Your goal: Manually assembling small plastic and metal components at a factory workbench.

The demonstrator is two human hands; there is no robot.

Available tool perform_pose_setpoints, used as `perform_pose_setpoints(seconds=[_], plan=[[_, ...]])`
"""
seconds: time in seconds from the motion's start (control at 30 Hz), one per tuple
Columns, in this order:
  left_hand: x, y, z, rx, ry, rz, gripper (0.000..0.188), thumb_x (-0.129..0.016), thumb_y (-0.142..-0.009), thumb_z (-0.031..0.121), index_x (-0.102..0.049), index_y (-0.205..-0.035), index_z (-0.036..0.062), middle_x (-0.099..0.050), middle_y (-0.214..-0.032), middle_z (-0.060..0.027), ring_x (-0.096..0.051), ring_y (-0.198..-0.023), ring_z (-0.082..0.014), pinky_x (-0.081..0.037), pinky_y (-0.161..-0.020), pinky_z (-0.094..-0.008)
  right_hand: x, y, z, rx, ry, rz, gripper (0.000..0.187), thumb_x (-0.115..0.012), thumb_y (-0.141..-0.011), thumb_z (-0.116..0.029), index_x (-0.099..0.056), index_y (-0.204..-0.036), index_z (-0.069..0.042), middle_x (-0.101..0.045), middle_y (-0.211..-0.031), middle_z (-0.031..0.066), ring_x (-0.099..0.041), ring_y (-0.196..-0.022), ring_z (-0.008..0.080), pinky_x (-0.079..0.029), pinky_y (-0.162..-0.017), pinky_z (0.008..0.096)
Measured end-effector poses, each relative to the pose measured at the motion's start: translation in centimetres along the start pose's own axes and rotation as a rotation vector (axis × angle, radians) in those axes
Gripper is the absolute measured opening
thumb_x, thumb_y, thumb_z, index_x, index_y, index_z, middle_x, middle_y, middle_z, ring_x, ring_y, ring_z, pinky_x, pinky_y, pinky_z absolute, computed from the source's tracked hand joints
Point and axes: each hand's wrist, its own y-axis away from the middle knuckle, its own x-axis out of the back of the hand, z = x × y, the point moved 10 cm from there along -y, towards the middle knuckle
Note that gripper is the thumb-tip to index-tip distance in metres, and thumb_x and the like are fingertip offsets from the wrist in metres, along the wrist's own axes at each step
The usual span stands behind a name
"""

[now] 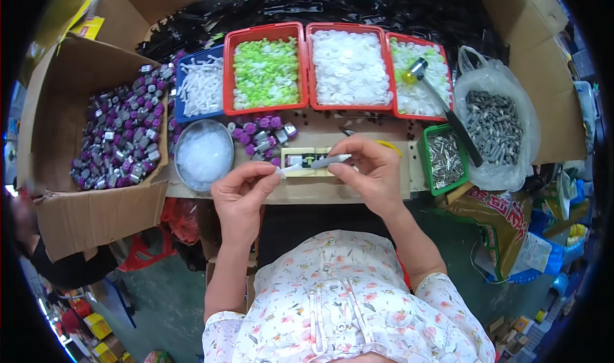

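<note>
My left hand (245, 187) pinches a small white plastic piece (292, 168) between thumb and fingertips. Opposite it, my right hand (371, 171) pinches a slim grey-and-white piece (327, 161), its tip pointing toward the white one. The two pieces are close together; whether they touch I cannot tell. Beneath them on the worktop lies a cream-coloured block (312, 172) with dark slots, partly covered by my fingers and the pieces. Left of this block sits a small heap of purple-and-silver parts (259, 134).
Behind stand a blue tray (180, 110) of white sticks and red trays (228, 75) of green and white pieces. At left are a metal bowl (203, 155) and a cardboard box (48, 107). A hammer (451, 112) leans between a green basket (425, 161) and a plastic bag (515, 181) of grey parts.
</note>
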Motion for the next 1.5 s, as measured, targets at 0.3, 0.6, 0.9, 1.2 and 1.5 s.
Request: perform_pose_setpoints(seconds=[0.3,0.6,0.9,1.2,1.5], plan=[[-2.8,-0.4,-1.1,0.049,0.094,-0.09,0.015,-0.076,-0.08,-0.007,-0.073,-0.094,-0.002,-0.071,-0.091,-0.0061,-0.063,-0.08,-0.0092,-0.051,-0.073,-0.0223,1.1,0.6,0.3,0.032,-0.068,0.062,0.019,-0.072,-0.083,0.006,-0.065,-0.101,0.004,-0.064,-0.099,0.0076,-0.061,-0.089,0.0123,-0.05,-0.077,0.0247],[-3.4,-0.3,-3.1,0.257,0.216,-0.135,0.018,-0.076,-0.083,-0.001,-0.071,-0.1,-0.0029,-0.071,-0.083,-0.0061,-0.066,-0.075,-0.0113,-0.051,-0.069,-0.0222,0.7,0.5,0.8,0.027,-0.036,0.024,0.018,-0.072,-0.084,0.005,-0.065,-0.1,0.004,-0.064,-0.098,0.0076,-0.061,-0.088,0.0121,-0.051,-0.076,0.0247],[-5.8,0.5,2.3,-0.338,-0.41,-0.211,0.034,-0.077,-0.076,-0.007,-0.07,-0.109,-0.0015,-0.069,-0.103,-0.0122,-0.068,-0.081,-0.0172,-0.056,-0.071,-0.0279,2.6,1.0,2.8,-0.063,-0.2,0.129,0.021,-0.074,-0.083,0.002,-0.066,-0.102,0.003,-0.065,-0.097,0.0073,-0.064,-0.082,0.0123,-0.056,-0.075,0.0258],[-7.5,1.3,3.5,-0.665,-0.749,-0.201,0.018,-0.073,-0.081,-0.004,-0.071,-0.099,-0.0016,-0.069,-0.09,-0.0143,-0.068,-0.076,-0.0257,-0.054,-0.066,-0.033,3.1,1.0,0.8,-0.035,-0.026,0.176,0.024,-0.076,-0.081,0.0,-0.067,-0.104,0.002,-0.067,-0.098,0.0074,-0.064,-0.082,0.0137,-0.054,-0.076,0.0264],[-6.9,-0.4,1.3,-0.43,-0.652,-0.269,0.012,-0.07,-0.085,-0.003,-0.071,-0.097,-0.0037,-0.07,-0.09,-0.0137,-0.067,-0.073,-0.0193,-0.052,-0.065,-0.0286,0.0,1.3,-3.5,0.434,0.921,-0.19,0.034,-0.081,-0.075,-0.014,-0.068,-0.104,-0.002,-0.063,-0.097,0.0111,-0.063,-0.086,0.029,-0.049,-0.075,0.0377]])
